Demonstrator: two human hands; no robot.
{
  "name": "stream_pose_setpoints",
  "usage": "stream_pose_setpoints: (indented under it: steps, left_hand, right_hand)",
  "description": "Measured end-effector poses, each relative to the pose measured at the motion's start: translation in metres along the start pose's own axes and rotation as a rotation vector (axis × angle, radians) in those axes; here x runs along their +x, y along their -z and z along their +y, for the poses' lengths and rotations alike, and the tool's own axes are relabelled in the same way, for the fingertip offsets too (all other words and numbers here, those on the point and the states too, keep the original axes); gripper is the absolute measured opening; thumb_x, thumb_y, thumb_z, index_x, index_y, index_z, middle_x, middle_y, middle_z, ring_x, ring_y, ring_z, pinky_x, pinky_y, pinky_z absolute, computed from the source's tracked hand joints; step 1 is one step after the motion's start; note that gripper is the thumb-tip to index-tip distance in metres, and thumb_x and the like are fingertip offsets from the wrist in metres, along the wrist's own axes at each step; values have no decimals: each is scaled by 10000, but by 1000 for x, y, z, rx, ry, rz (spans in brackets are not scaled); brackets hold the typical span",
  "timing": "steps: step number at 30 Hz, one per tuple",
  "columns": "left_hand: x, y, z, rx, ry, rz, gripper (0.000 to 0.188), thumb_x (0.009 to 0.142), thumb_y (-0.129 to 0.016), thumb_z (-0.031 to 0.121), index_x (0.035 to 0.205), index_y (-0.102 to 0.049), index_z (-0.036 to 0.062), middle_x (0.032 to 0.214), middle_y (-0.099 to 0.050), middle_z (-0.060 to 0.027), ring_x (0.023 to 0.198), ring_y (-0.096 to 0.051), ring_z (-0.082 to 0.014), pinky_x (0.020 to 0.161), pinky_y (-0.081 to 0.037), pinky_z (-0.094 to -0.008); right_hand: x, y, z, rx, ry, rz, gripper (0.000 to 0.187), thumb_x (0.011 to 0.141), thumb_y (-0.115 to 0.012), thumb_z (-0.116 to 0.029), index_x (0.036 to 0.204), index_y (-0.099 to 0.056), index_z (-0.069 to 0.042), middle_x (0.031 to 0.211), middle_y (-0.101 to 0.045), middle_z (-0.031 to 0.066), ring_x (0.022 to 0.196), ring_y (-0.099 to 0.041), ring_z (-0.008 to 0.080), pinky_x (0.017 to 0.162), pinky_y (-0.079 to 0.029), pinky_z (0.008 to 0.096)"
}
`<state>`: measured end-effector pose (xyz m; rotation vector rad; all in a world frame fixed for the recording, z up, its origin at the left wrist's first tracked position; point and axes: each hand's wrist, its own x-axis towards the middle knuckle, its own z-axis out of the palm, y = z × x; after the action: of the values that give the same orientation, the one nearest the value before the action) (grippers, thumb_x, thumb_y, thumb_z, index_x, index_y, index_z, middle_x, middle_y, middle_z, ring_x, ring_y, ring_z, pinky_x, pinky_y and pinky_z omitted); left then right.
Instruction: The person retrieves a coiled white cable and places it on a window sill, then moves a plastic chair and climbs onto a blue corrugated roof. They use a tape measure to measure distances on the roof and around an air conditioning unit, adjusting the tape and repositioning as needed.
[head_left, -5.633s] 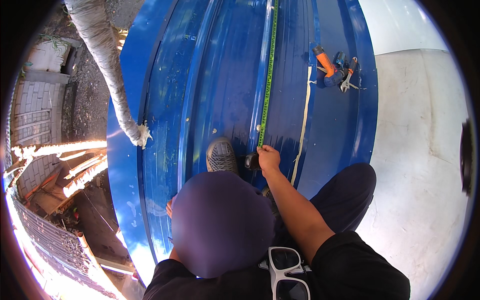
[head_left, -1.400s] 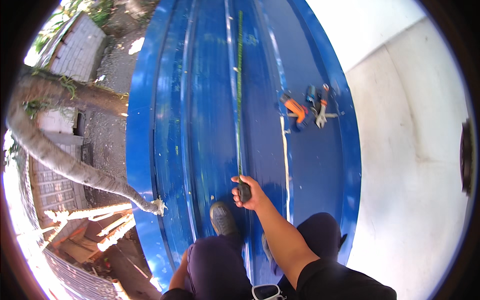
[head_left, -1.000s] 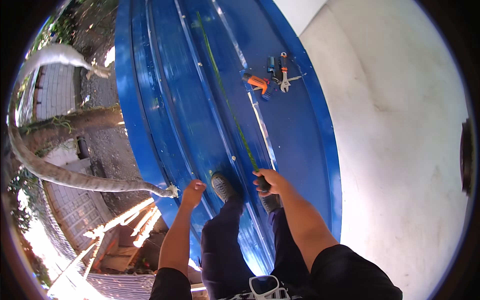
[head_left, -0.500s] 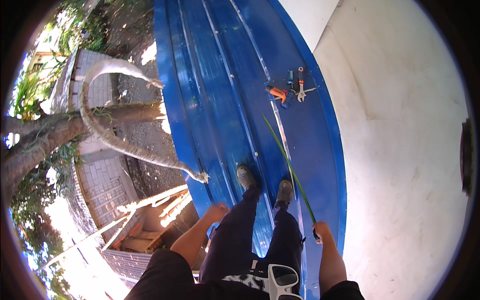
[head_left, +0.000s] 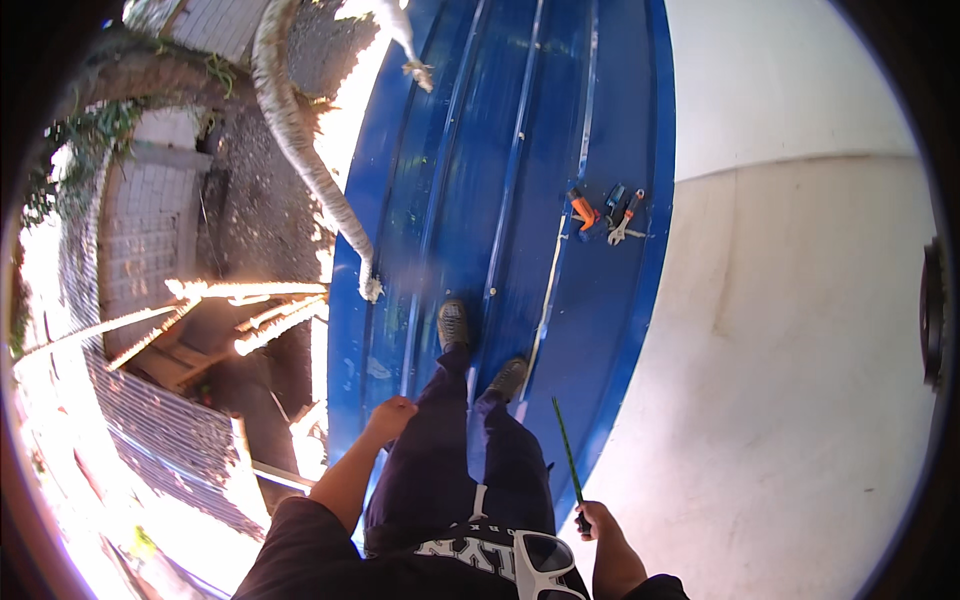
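Note:
My right hand, low on the right, is closed around the dark handle of a long, thin green blade-like tool. The tool points forward and slightly left, with its tip clear of my hand. My left hand hangs beside my left thigh, fingers curled, with nothing visible in them. My shoes stand on a blue ribbed metal roof. Farther ahead lies a cluster of tools: an adjustable wrench with an orange and dark grip, an orange tool, and a blue item.
A pale wall borders the roof on the right. To the left, past the roof's edge, the ground lies lower. A thick cut branch reaches over that edge. Timber poles and a corrugated sheet stand lower left.
The view has shifted, and my feet have stepped to new spots on the roof. The green tool now looks shorter and more upright. It stays in my right hand.

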<state>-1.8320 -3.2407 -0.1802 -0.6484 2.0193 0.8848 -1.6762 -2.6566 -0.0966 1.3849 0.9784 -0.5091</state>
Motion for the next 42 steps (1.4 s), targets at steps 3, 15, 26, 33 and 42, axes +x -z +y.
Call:
stream_pose_setpoints:
  steps: [3,15,26,33,42]
  left_hand:
    - [-19,20,-20,179,-184,21,390,944,-715,438,1111,-760,88,1054,-779,-186,1062,-739,-383,934,-575,-458]
    - [-68,46,-56,-442,337,205,410,950,-720,417,1133,-752,52,1080,-772,-175,1069,-730,-329,931,-553,-417]
    - [-263,-244,51,-1189,844,416,342,974,-717,356,1094,-764,40,1004,-780,-152,967,-737,-296,870,-557,-411]
    - [-317,-394,201,-1413,995,214,422,933,-695,387,1191,-755,58,1174,-771,-199,1118,-734,-331,980,-556,-407]
    - [-280,-532,297,-1782,692,648,527,941,-652,452,1294,-709,64,1283,-725,-231,1197,-689,-381,1007,-535,-408]
  right_hand:
    - [-42,19,-14,-44,-6,64,168,938,-628,-352,977,-629,-189,780,-644,43,633,-597,233,680,-482,542]
    - [-205,38,-193,-344,150,225,151,883,-628,-298,953,-623,-165,779,-612,45,629,-587,230,629,-480,474]
    - [-323,62,-472,-953,423,563,213,884,-621,-334,1006,-589,-162,794,-605,88,632,-574,259,623,-469,511]
    - [-392,-35,-528,-1338,532,830,213,889,-587,-253,1096,-542,-237,813,-577,85,640,-548,259,592,-445,480]
    - [-366,-257,-432,-1734,651,767,80,924,-560,-266,1002,-566,-278,791,-575,35,637,-541,241,579,-433,469]
